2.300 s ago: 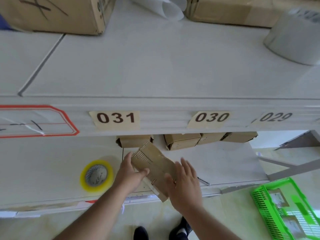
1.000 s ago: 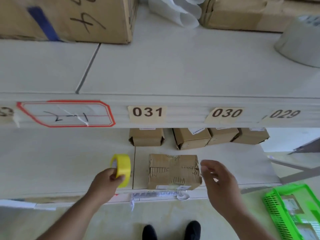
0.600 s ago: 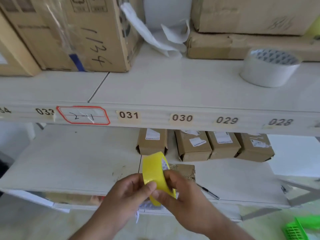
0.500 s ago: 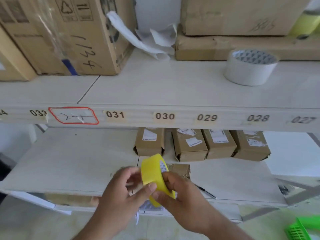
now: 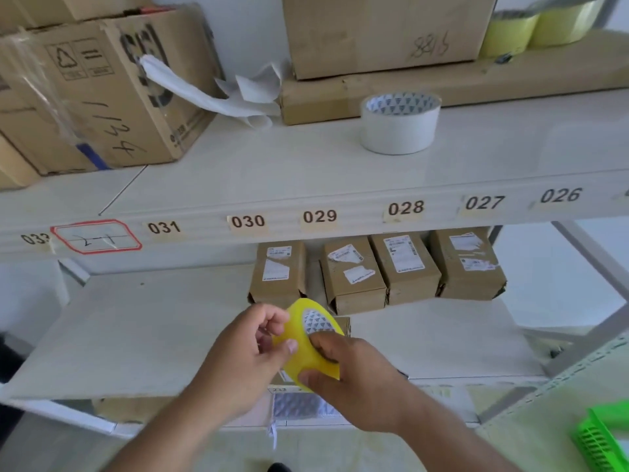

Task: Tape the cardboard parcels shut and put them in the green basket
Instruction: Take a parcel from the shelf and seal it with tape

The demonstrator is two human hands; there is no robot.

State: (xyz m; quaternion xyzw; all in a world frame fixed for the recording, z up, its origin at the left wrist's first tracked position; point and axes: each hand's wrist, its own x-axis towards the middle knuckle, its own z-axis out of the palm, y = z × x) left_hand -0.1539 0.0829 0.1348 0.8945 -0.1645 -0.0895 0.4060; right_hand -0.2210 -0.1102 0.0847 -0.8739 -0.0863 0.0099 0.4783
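A corner of the green basket (image 5: 602, 437) shows at lower right, contents unseen. Both hands grip a yellow tape roll (image 5: 308, 342) above a parcel (image 5: 342, 325) on the lower shelf (image 5: 136, 335): left hand (image 5: 245, 362) pinching its edge, right hand (image 5: 354, 376) clasping it.

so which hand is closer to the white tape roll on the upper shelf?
Right. The right hand grips the yellow tape roll below and slightly left of the white tape roll; the left hand, pinching the yellow roll's edge, sits farther left.
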